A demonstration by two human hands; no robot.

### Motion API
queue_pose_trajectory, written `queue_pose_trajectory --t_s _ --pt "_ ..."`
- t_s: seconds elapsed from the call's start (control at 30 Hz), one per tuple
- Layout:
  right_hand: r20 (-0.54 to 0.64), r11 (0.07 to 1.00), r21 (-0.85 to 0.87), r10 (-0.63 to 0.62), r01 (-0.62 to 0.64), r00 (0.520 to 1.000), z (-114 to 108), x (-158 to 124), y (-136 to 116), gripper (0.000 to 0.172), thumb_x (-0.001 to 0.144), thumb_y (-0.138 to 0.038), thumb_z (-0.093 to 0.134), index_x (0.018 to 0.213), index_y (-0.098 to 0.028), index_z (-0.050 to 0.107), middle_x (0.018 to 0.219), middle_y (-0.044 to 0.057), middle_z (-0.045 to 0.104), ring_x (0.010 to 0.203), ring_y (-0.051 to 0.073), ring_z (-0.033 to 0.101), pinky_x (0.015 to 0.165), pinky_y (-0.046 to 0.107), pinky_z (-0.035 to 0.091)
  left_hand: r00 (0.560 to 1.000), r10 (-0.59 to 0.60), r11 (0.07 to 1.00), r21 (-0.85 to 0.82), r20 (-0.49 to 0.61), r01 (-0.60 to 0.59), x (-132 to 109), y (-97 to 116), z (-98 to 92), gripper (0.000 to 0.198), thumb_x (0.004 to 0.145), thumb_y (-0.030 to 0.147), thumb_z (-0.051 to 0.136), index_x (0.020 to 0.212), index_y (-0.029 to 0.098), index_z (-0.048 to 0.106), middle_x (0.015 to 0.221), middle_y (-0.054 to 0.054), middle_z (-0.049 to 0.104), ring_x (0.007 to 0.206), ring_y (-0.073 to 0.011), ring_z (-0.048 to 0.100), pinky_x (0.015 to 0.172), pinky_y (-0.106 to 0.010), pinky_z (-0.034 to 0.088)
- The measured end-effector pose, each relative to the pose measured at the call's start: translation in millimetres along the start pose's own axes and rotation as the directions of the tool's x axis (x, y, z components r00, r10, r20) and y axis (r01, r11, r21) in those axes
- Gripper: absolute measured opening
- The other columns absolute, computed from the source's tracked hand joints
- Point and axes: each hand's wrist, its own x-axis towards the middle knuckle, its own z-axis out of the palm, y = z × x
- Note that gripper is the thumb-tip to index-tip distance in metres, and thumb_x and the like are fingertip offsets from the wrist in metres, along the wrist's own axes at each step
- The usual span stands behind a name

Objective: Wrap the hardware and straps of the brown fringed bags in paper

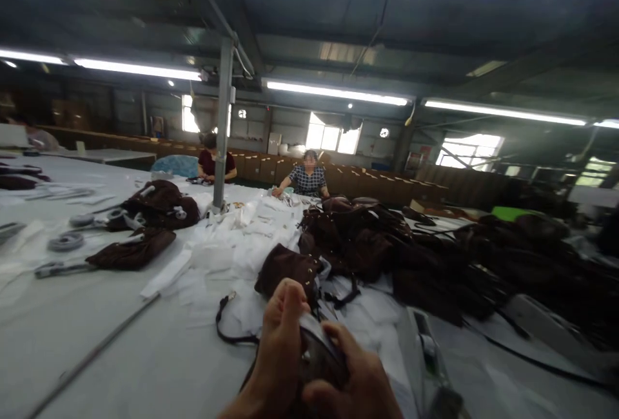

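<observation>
My left hand (280, 348) and my right hand (362, 374) are close together at the bottom centre. Both are closed around a dark brown, leather-like piece (323, 358) with a pale shiny strip along its upper edge. Blur and my fingers hide much of it, so I cannot tell whether it is part of a bag. Just beyond my hands lies a dark brown bag (285, 267) with small gold-coloured studs. A thin black strap (223, 329) with a metal clip curves out to the left of my left hand.
Brown bags (358, 238) pile up on the right of the white table (159, 361). White paper (236, 258) litters the middle, and more brown bags (159, 203) lie at left. A metal post (222, 122) rises beyond. A co-worker (309, 177) sits opposite; another person (215, 161) is further left.
</observation>
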Motion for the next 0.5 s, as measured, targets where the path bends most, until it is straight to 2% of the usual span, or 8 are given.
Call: queue_pose_trajectory --t_s 0.1,0.17,0.23,0.27,0.3,0.37,0.43,0.5 --pt "-0.122 0.995 0.013 0.095 -0.095 0.988 17.9 -0.5 -3.0 0.037 0.08 -0.051 0.059 0.099 -0.019 0.059 0.074 0.002 0.07 0.064 0.019 0.066 0.057 0.024 0.049 0.967 -0.08 0.988 -0.145 -0.243 0.045 1.2 -6.4 9.8 0.053 0.069 0.07 0.059 0.084 0.02 0.052 0.063 0.004 0.051 0.048 -0.0096 0.045 0.046 -0.02 0.038" --pt "-0.119 0.994 0.023 0.113 -0.111 0.986 26.8 -4.9 3.5 0.031 0.089 -0.048 0.047 0.095 -0.019 0.058 0.067 0.0 0.067 0.059 0.017 0.065 0.052 0.022 0.046 0.965 -0.069 0.992 -0.123 -0.254 0.038 3.1 -15.5 7.8 0.052 0.074 0.07 0.053 0.088 0.02 0.051 0.066 0.003 0.052 0.05 -0.0103 0.046 0.047 -0.021 0.038" --pt "-0.075 0.997 -0.041 0.06 -0.063 0.995 27.5 -10.1 15.2 0.028 0.093 -0.042 0.04 0.094 -0.019 0.056 0.064 0.0 0.065 0.056 0.016 0.064 0.048 0.021 0.043 0.995 0.028 0.999 0.023 -0.1 -0.026 6.1 -21.4 -0.3 0.047 0.082 0.066 0.044 0.088 0.02 0.053 0.065 0.003 0.051 0.052 -0.0112 0.046 0.049 -0.021 0.037" --pt "-0.057 0.993 -0.118 0.017 -0.023 0.998 24.5 -12.1 21.1 0.025 0.093 -0.039 0.039 0.094 -0.019 0.055 0.063 0.001 0.065 0.054 0.017 0.063 0.046 0.021 0.041 0.996 0.08 0.987 0.138 0.046 -0.086 7.7 -21.4 -5.8 0.044 0.085 0.061 0.042 0.088 0.02 0.054 0.065 0.003 0.051 0.054 -0.0119 0.046 0.051 -0.022 0.037" --pt "-0.029 0.977 -0.214 -0.032 0.025 0.999 19.7 -13.2 25.7 0.022 0.092 -0.035 0.04 0.093 -0.019 0.055 0.062 0.001 0.064 0.053 0.017 0.062 0.045 0.022 0.038 0.971 0.105 0.95 0.267 0.216 -0.163 9.0 -19.2 -11.3 0.039 0.087 0.057 0.043 0.088 0.02 0.056 0.064 0.003 0.051 0.056 -0.0125 0.046 0.052 -0.022 0.036" --pt "0.054 0.925 -0.358 -0.115 0.126 0.992 7.7 -12.0 28.4 0.015 0.089 -0.029 0.044 0.09 -0.019 0.055 0.063 0.002 0.064 0.053 0.017 0.062 0.046 0.023 0.035 0.864 0.061 0.809 0.482 0.5 -0.336 10.4 -9.0 -20.0 0.026 0.083 0.046 0.055 0.088 0.021 0.06 0.061 0.003 0.052 0.056 -0.013 0.046 0.054 -0.022 0.033" --pt "0.126 0.917 -0.353 -0.149 0.184 0.981 -2.9 -6.7 21.0 0.012 0.088 -0.027 0.047 0.088 -0.019 0.056 0.066 0.002 0.064 0.056 0.017 0.061 0.048 0.023 0.034 0.799 -0.019 0.708 0.573 0.601 -0.413 9.9 3.4 -22.0 0.017 0.078 0.036 0.064 0.086 0.022 0.063 0.057 0.004 0.051 0.053 -0.012 0.043 0.052 -0.022 0.028" --pt "0.15 0.956 -0.25 -0.117 0.152 0.982 -7.6 0.6 7.1 0.013 0.084 -0.032 0.055 0.084 -0.02 0.055 0.065 0.0 0.063 0.056 0.015 0.059 0.049 0.022 0.033 0.846 0.015 0.782 0.521 0.533 -0.342 8.8 10.9 -16.5 0.017 0.08 0.037 0.062 0.076 0.02 0.06 0.054 0.006 0.046 0.049 -0.0102 0.039 0.049 -0.021 0.026"
